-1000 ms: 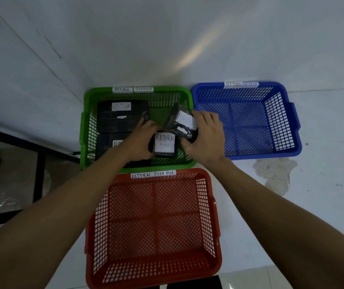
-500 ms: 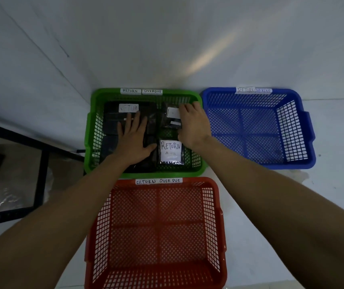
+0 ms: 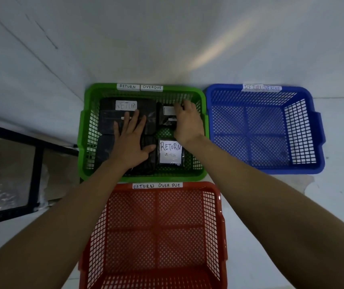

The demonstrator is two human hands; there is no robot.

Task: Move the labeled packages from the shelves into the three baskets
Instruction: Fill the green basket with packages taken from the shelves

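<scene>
Head view: left hand (image 3: pixel 132 143) flat, fingers spread, pressing dark packages (image 3: pixel 125 119) in green basket (image 3: pixel 83 130). Right hand (image 3: pixel 186 122) fingers curled on far-right package (image 3: pixel 167 118), nearer it; long axis runs away from person.

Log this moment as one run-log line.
left hand: flat on packages | right hand: on small package | green basket: packages | red, blue: none
</scene>
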